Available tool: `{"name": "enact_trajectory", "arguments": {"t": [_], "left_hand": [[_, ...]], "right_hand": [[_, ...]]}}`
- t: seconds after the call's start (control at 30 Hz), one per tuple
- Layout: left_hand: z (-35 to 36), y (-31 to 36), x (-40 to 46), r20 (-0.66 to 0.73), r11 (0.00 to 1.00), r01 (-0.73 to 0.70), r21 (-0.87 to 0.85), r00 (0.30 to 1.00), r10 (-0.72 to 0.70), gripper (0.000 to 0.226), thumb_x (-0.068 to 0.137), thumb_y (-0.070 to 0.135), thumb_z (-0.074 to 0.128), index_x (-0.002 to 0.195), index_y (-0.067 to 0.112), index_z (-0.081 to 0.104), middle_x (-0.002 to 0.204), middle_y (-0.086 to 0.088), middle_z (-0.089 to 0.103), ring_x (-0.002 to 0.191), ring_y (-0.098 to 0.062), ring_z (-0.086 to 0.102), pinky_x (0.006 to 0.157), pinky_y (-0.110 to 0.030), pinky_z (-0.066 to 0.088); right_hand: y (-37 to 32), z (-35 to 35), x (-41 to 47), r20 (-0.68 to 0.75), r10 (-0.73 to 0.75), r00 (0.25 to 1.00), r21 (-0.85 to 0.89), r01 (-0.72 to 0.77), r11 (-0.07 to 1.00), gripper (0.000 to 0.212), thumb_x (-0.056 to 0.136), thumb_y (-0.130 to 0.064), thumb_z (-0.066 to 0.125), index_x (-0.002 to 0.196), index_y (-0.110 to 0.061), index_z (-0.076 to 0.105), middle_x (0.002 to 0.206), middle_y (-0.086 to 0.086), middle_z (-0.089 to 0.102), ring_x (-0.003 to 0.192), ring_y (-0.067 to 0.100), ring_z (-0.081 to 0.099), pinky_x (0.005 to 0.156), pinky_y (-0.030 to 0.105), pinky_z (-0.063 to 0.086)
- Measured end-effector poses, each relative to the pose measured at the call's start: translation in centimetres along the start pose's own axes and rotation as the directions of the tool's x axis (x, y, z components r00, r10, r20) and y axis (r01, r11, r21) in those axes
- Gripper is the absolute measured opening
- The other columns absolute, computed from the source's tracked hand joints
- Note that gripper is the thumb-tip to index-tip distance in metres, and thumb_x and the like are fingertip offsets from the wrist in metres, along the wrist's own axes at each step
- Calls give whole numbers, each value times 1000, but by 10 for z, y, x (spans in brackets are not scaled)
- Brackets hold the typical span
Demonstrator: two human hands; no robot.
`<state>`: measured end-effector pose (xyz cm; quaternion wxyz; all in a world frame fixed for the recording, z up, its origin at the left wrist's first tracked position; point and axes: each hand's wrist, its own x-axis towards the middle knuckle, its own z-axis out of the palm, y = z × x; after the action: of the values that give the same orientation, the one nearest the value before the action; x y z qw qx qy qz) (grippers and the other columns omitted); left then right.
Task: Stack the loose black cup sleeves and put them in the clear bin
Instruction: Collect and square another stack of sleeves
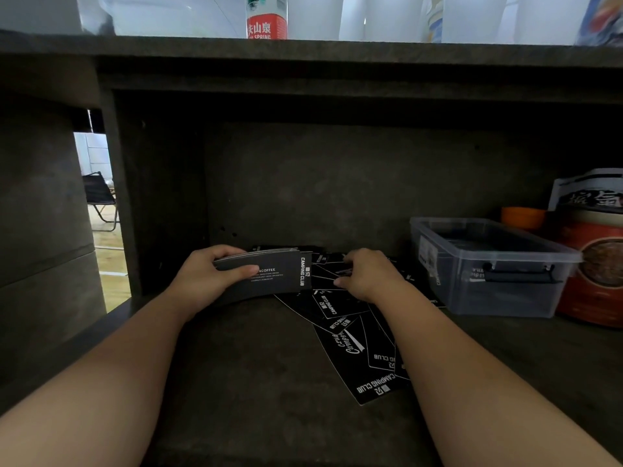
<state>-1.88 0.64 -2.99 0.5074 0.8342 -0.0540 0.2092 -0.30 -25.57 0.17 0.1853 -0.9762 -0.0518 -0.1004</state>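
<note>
Black sleeve stack [269,273] clamped in left grip [209,274]; right grip [362,274] pinches loose sleeves [350,348].

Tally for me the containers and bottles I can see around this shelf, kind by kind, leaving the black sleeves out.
Clear plastic bins: 1, the clear bin on the shelf at the right.
Red tins: 1, the red tin just behind the bin.
Orange cups: 1, the orange cup behind the bin.
Bottles: 1, the water bottle on the counter above.
Total: 4
</note>
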Motion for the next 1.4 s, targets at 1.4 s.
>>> {"name": "enact_trajectory", "arguments": {"t": [1.4], "left_hand": [[2,3,-2,-15,999,29,-18,999,-29,27,78,32,79,102,27,70,102,7,67,94,-8,61,74,-23,47]], "right_hand": [[-14,-25,-10,-691,-18,723,308,317,897,15,97,-8,46,98,-10,61,87,3,59,79,15,53,64,25,36]]}}
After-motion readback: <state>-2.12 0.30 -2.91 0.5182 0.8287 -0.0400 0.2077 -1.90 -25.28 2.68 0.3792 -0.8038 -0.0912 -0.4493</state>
